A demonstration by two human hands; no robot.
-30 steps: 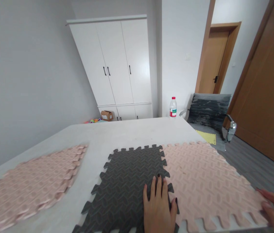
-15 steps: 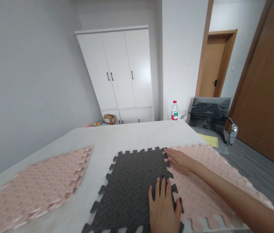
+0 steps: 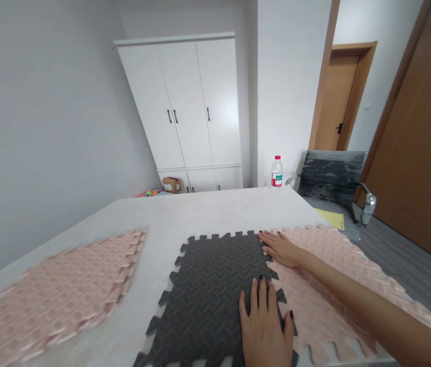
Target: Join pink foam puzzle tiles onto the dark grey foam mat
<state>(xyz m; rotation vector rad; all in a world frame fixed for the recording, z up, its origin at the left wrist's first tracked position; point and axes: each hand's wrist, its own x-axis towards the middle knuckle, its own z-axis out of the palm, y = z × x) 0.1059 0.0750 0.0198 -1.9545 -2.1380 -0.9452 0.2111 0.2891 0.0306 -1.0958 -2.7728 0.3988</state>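
The left hand [image 3: 267,329] lies flat, fingers spread, on the dark grey interlocking foam mat [image 3: 215,285] on the white desk [image 3: 200,209]. The right hand [image 3: 282,248], open too, presses the toothed seam joining the adjoining pink foam mat [image 3: 338,270]; the unpressed teeth nearer the person probably come next.

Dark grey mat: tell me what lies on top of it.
The left hand lies flat on the dark grey mat; the right hand presses its seam with the pink mat. Beneath is hidden.

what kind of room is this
Probably a spare room or small office in a home: a white wardrobe against the wall, a grey office chair, and a large pale table bearing foam puzzle mats.
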